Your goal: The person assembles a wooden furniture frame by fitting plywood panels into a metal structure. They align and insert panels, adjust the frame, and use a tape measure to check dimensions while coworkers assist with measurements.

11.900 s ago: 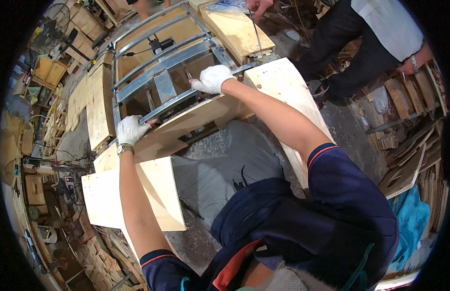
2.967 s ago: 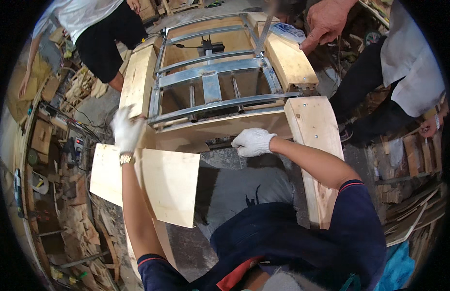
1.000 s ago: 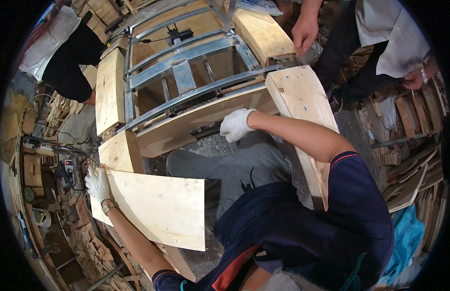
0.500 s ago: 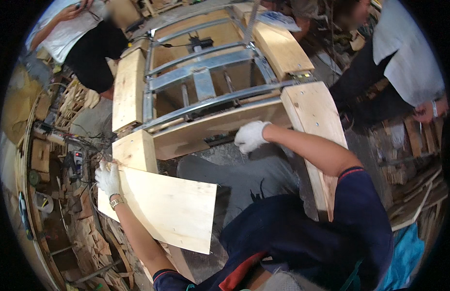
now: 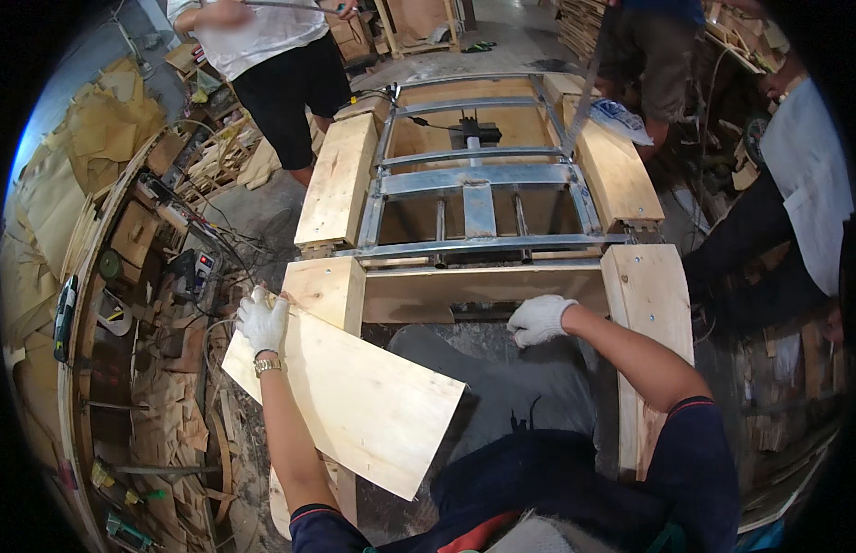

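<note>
Having reached plywood (image 5: 359, 392): left hand (image 5: 262, 323)

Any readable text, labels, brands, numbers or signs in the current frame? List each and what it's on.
None can be read.
Blue-and-white plastic bag: any print is too small and blurred.
Power strip with red switch: any markings too small.
Wooden panel at the left hand: no lettering visible.
</note>
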Demonstrator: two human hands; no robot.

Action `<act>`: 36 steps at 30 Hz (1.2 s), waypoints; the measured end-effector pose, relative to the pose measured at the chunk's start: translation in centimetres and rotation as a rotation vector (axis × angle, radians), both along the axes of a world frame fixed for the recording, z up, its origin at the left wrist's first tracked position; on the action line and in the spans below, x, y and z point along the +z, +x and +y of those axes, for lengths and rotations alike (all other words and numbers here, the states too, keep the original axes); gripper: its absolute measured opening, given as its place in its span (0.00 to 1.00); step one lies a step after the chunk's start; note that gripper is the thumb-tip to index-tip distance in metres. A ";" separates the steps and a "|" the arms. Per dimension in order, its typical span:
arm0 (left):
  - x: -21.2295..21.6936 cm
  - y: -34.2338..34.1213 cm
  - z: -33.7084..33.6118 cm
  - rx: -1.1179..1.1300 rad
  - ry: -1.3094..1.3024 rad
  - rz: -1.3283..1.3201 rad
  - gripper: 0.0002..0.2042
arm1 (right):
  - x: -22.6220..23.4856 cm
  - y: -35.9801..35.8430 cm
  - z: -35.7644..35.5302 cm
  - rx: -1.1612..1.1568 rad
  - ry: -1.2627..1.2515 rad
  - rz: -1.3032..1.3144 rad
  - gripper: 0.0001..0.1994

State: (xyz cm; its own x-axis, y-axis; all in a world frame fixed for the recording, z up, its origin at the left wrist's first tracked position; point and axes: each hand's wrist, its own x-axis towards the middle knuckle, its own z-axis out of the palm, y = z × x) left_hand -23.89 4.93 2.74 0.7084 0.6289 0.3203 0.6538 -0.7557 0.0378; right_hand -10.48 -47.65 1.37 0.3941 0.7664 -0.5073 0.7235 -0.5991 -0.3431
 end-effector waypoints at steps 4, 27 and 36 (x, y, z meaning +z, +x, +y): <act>-0.2 -0.5 0.1 0.020 -0.021 -0.014 0.32 | -0.3 -0.3 -0.1 -0.015 0.012 0.025 0.18; 0.0 -0.2 -0.6 -0.040 0.020 -0.031 0.29 | 0.3 0.0 0.1 -0.036 -0.027 -0.030 0.18; -0.1 -0.2 -0.6 -0.029 0.025 -0.026 0.28 | -0.2 0.0 0.1 -0.007 -0.001 -0.026 0.18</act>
State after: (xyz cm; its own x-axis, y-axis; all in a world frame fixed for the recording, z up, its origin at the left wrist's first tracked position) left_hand -24.07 4.34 2.60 0.7173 0.6001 0.3540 0.6308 -0.7751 0.0359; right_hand -10.50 -47.56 1.16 0.4124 0.7628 -0.4980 0.7277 -0.6047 -0.3237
